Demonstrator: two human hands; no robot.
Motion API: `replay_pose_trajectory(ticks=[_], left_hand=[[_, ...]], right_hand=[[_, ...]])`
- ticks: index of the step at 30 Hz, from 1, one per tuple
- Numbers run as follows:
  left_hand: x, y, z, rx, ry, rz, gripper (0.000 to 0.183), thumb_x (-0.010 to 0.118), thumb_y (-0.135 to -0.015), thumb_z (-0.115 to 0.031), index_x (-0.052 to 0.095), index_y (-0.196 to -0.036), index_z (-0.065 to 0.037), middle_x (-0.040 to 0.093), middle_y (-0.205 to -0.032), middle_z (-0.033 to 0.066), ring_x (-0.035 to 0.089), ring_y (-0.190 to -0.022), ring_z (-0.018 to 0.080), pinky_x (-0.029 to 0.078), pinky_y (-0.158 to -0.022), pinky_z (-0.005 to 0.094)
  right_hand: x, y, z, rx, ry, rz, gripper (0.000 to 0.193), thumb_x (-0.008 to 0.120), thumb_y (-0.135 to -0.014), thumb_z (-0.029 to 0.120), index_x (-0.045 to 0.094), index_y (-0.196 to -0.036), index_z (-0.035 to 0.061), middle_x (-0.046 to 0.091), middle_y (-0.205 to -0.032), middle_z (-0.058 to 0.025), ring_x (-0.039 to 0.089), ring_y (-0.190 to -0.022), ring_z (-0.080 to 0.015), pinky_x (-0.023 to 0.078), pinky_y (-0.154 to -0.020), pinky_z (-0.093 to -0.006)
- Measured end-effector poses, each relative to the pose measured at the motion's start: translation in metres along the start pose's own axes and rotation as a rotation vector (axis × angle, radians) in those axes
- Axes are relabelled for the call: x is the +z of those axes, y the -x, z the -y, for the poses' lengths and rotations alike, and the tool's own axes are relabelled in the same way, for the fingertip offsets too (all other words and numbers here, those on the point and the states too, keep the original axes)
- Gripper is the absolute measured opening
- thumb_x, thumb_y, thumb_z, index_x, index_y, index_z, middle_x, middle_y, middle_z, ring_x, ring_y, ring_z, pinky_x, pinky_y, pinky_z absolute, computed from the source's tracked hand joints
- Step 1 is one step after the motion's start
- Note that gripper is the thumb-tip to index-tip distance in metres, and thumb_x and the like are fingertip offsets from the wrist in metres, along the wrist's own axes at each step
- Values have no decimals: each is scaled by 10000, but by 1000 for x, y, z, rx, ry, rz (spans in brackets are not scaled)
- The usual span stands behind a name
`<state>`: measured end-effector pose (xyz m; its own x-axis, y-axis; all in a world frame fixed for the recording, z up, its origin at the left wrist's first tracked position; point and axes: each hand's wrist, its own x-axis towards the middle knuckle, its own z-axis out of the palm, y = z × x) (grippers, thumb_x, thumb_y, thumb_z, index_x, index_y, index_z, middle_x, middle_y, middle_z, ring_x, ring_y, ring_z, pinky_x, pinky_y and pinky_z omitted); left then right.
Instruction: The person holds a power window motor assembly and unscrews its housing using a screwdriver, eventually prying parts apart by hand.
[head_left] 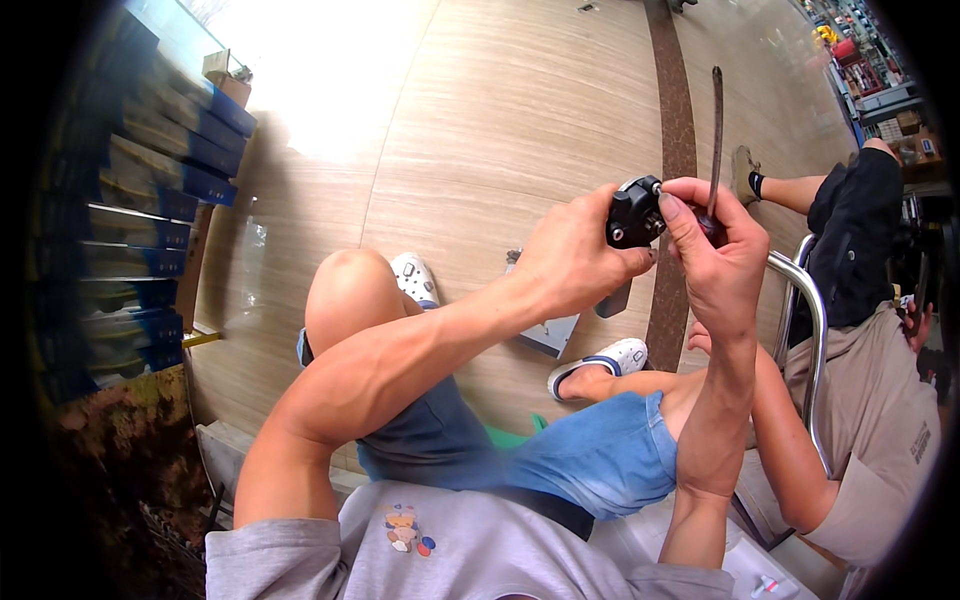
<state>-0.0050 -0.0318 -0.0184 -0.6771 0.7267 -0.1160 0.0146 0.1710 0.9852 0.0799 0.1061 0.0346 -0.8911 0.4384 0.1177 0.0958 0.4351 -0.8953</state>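
**At centre right, a black part (636, 212) held up**

Beyond the grey shirt (470, 550) and blue shorts (600, 450), the left hand (570, 240) wraps its fingers around the part, above the floor (500, 130). The right hand (722, 240) has thumb and forefinger nearly together at the part's edge; what they pinch is too small to tell. Its other fingers curl around a dark rod (717, 130) pointing up. Farther out are white clogs (626, 356), a person (850, 370) at right and blue boxes (160, 235) at left.
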Motion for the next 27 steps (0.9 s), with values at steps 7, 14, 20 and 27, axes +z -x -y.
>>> replay_pose_trajectory(ticks=[7, 14, 20, 27], left_hand=[[-1, 0, -1, -32, -79, -9, 423, 762, -778, -209, 619, -1104, 21, 703, -845, 144, 694, -773, 226, 539, -713, 364], [1, -1, -1, -1, -164, -65, 414, 750, -783, -219, 618, -1096, 17, 704, -825, 168, 709, -760, 261, 540, -695, 373], [1, -3, 4, 27, -191, -92, 406, 756, -798, -248, 613, -1061, 25, 699, -791, 174, 711, -743, 275, 539, -680, 383], [0, -1, 9, 35, -244, -99, 402, 754, -807, -268, 606, -1044, 21, 694, -779, 190, 710, -740, 305, 538, -676, 400]], right_hand=[[6, 0, -3, -33, 1, -51, 107, 703, -924, 72, 693, -993, -9, 631, -767, 17, 516, -638, -28, 417, -562, -195], [14, 3, -10, -56, 12, -140, 116, 698, -928, 84, 691, -1001, -7, 680, -792, -32, 591, -646, -61, 473, -587, -224], [22, 2, -14, -81, 8, -177, 111, 691, -939, 104, 688, -999, 10, 681, -791, -26, 594, -642, -57, 477, -584, -221], [23, 6, -24, -64, -132, -174, 127, 678, -955, 116, 673, -1016, 5, 670, -784, 0, 586, -626, -47, 458, -546, -209]])
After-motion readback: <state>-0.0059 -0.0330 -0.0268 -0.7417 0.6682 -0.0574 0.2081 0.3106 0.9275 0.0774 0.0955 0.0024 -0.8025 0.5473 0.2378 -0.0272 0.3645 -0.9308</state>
